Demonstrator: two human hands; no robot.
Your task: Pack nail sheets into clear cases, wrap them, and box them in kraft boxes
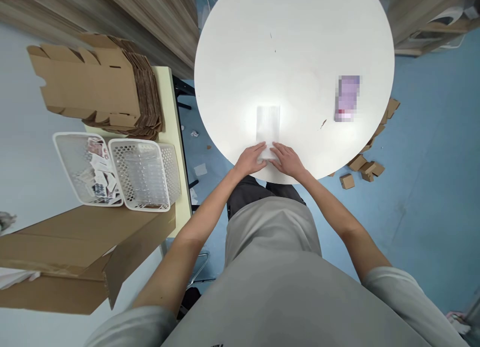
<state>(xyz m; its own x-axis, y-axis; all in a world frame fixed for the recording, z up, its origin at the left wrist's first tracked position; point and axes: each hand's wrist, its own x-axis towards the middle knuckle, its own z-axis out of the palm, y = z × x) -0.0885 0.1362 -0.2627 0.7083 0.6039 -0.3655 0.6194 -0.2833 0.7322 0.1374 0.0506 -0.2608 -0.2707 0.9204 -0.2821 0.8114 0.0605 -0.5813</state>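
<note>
A flat-looking, whitish translucent rectangle, apparently plastic [268, 122], lies on the round white table [292, 47] close to its front edge. Its long side points away from me. My left hand [252, 158] grips the left side of its near end, thumb toward me and fingers forward. From the right, my right hand [288, 159] grips that same end, its fingertips close to those of the left. The fingers partly cover this end, so I cannot tell whether it is a sleeve or a thin box.
A blurred purple item [348, 97] lies on the table's right side. On a side table [183, 187] at left are stacked flat cartons [93, 82], a basket of clear plastic pieces [165, 174] and a basket of printed papers [67, 162]. Small cardboard boxes [347, 181] lie on the floor.
</note>
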